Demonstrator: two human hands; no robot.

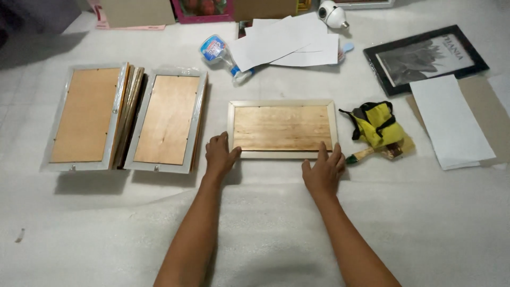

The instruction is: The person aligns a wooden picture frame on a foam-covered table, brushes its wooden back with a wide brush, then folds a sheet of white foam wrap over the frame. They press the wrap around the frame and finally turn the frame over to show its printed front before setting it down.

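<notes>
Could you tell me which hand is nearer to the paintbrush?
Right. The right hand is just left of the paintbrush; the left hand rests at the wooden frame's far left corner.

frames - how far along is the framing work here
Looks done: two wrapped frames lie face down at left, backings in. In hand: left hand and right hand rest on the near edge of a light wooden frame, face down. Seemingly left: the black frame and loose white sheets.
</notes>
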